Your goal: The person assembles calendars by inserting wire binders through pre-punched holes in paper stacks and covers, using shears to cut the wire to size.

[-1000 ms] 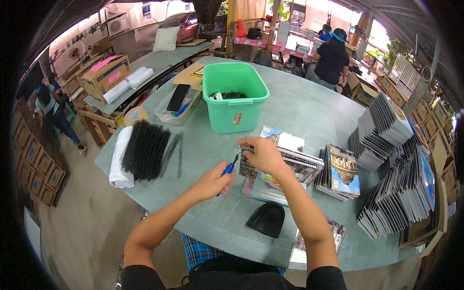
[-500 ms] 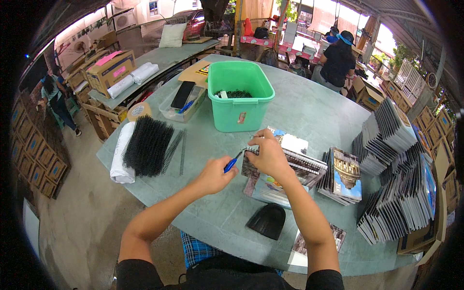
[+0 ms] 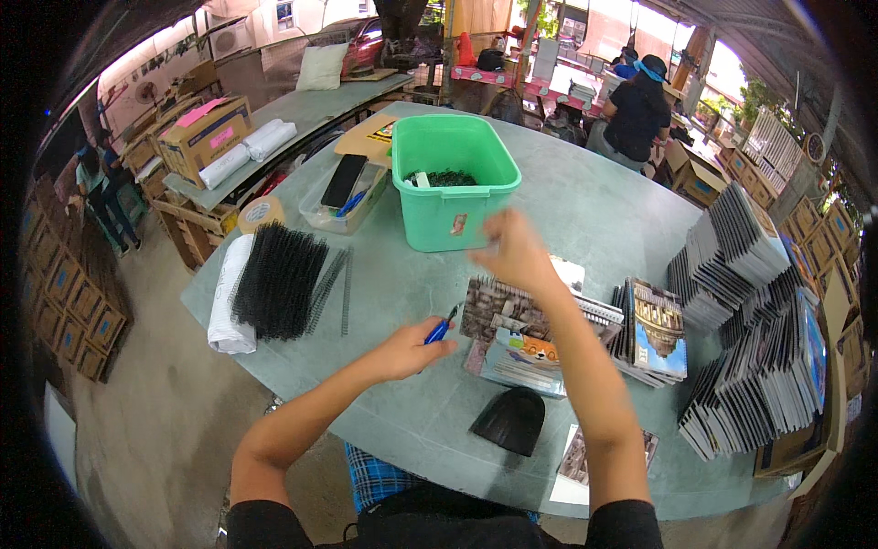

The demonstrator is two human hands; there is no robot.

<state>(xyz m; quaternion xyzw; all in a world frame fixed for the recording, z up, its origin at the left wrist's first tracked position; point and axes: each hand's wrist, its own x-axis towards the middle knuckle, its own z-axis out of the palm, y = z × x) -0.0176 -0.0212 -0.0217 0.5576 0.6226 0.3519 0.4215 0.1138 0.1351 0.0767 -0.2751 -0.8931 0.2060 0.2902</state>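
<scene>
In my left hand (image 3: 413, 349) is a pair of blue-handled pliers (image 3: 440, 330), fingers wrapped round the grip and the jaws pointing up and away. My right hand (image 3: 517, 252) is raised in front of the green plastic bin (image 3: 450, 223); motion smears its fingers, and I cannot tell whether anything is between them. Just below it lie spiral-bound notebooks (image 3: 501, 309) with dark photo covers. One with a cartoon cover (image 3: 523, 359) lies nearest me, partly hidden by my right forearm. Dark wire scraps (image 3: 453, 178) show inside the bin.
Black binding coils (image 3: 277, 279) are heaped at the left, beside a white roll (image 3: 230, 302) and tape (image 3: 261, 212). A clear tray (image 3: 343, 212) holds a phone. Stacked notebooks (image 3: 759, 366) crowd the right, and a black curved block (image 3: 512, 421) sits near the front edge.
My right hand has left the notebook's spine and moved up toward the bin. The notebook it held upright now lies flatter. My left hand and pliers have drawn slightly back from the spine.
</scene>
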